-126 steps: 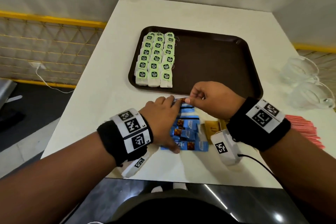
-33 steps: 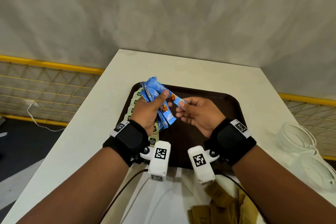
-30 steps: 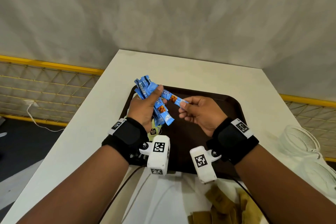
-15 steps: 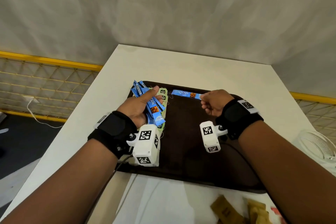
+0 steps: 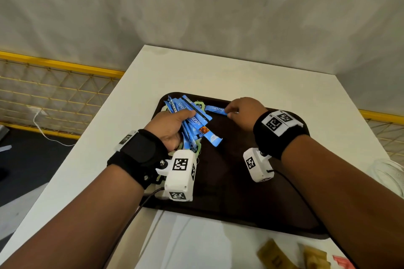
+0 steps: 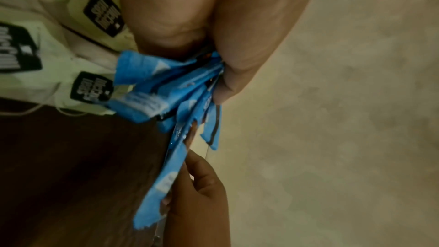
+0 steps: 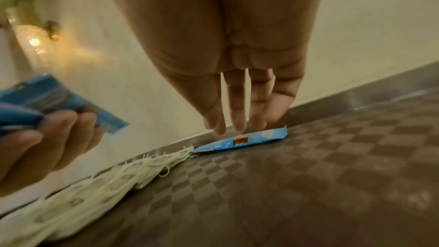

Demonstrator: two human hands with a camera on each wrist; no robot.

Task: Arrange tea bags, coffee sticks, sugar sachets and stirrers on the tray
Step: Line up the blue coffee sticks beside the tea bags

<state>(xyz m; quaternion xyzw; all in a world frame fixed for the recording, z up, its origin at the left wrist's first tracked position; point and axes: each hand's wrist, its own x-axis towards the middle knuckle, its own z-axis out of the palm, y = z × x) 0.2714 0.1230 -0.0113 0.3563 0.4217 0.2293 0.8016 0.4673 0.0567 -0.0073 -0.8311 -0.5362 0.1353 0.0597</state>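
Observation:
A dark brown tray (image 5: 251, 203) lies on the white table (image 5: 218, 72). My left hand (image 5: 179, 120) grips a fanned bundle of blue coffee sticks (image 5: 196, 122) above the tray's left side, over the rows of green-labelled tea bags (image 6: 47, 63), which it mostly hides in the head view. One coffee stick (image 5: 218, 109) lies flat by the tray's far rim, just right of the tea bags (image 7: 95, 185). My right hand (image 7: 235, 125) reaches down with straight fingers, the fingertips (image 7: 237, 127) touching that stick (image 7: 249, 138).
Brown sugar sachets (image 5: 275, 255) and red stirrers (image 5: 343, 262) lie on the table in front of the tray. A clear glass (image 5: 389, 172) stands at the right edge. A yellow mesh fence (image 5: 54, 94) runs left of the table, a wall behind.
Both hands lifted the coffee sticks from the table to the tray. My right hand drew one stick from the bundle, carried it to the far rim and laid it flat.

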